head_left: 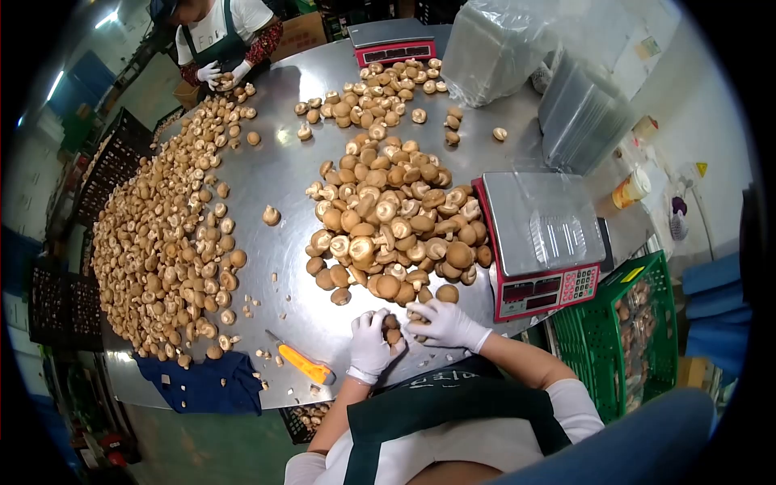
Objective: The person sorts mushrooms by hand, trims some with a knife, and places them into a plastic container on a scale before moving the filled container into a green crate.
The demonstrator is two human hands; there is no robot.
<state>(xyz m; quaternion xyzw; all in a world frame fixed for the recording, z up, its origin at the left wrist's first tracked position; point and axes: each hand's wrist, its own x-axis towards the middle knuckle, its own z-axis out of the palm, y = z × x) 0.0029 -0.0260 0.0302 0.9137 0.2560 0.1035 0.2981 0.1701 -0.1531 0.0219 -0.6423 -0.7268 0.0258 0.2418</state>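
Note:
White gloves cover both of my hands at the front edge of the metal table [279, 242]. My left hand [372, 343] is curled around brown mushrooms [391, 327]. Close on its right, my right hand [449, 325] has its fingers bent over a mushroom [417, 317], partly hidden beneath them. Just beyond both hands lies a large mushroom pile [388, 210]. A red scale [537, 234] with a clear plastic tray [558, 238] on its plate stands right of the pile. To the left of my hands lies a yellow-handled knife [305, 364].
A bigger mushroom heap [166, 242] covers the left side. At the far left a co-worker [222, 40] holds mushrooms. Stacked clear trays [586, 117], a bagged stack [489, 52], another scale [390, 40], a cup [630, 187], green crates [630, 331] and a blue cloth [202, 384] are around.

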